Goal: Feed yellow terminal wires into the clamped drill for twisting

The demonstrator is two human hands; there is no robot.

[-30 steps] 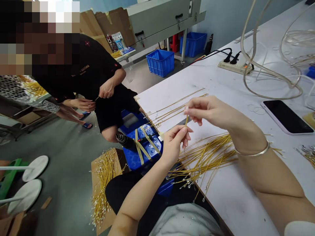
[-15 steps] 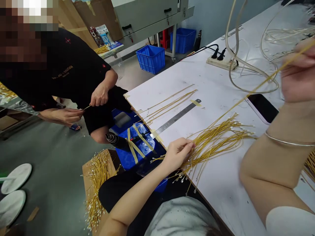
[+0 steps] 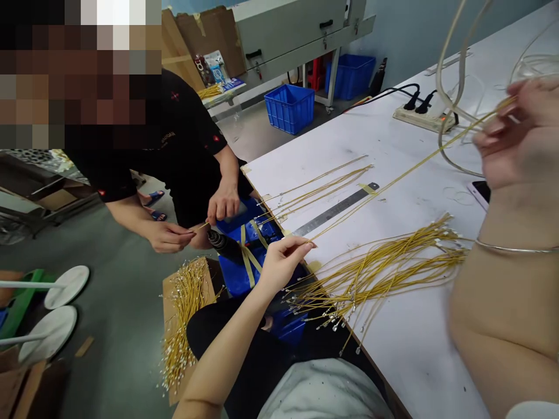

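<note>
Head view: right hand (image 3: 519, 135), raised, pinches one gold wire (image 3: 410, 163) stretched just above the steel ruler (image 3: 336, 209); left hand (image 3: 283, 265), now lifted off the wire bundle (image 3: 379, 267), fingers half-curled at the wire's far end, grip unclear.

Head camera looks down across the workbench (image 3: 406, 355).

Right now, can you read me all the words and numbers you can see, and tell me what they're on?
Black T-shirt of the standing person: pale lettering on the chest, too blurred to read.
Steel ruler on the table: its marks are too small to read.
Printed packet by the cardboard: its print is too small to read.
</note>
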